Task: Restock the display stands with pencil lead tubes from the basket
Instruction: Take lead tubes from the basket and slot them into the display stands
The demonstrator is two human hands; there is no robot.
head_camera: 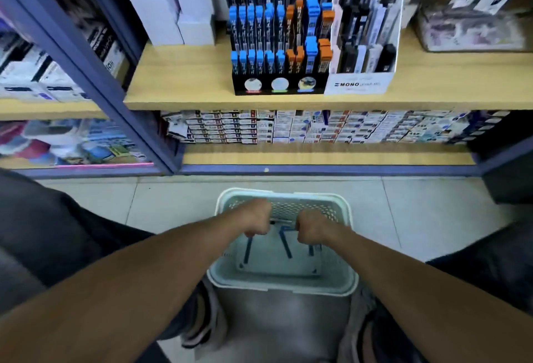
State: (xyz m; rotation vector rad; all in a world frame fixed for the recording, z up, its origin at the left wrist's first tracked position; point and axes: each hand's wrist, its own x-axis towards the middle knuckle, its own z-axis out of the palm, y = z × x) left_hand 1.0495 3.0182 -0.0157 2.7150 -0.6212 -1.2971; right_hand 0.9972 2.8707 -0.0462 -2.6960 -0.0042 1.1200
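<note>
A pale green mesh basket [282, 283] stands on the floor between my feet. Both my hands reach into it with the fingers curled down. My left hand [256, 218] grips a dark blue pencil lead tube [247, 250] that sticks out below the fist. My right hand [313, 228] grips another tube [311, 249]. A third tube [286, 243] lies loose between them. On the wooden shelf above stand a black tiered display stand [277, 85], filled with blue- and orange-capped tubes, and a white MONO display stand [357, 83] with black and white tubes.
The wooden shelf [187, 80] carries white boxes [173, 13] to the left of the stands. Stacked small boxes [288, 127] fill the lower shelf. A purple frame post [95, 74] slants down at the left. My shoes [202, 322] flank the basket on the tiled floor.
</note>
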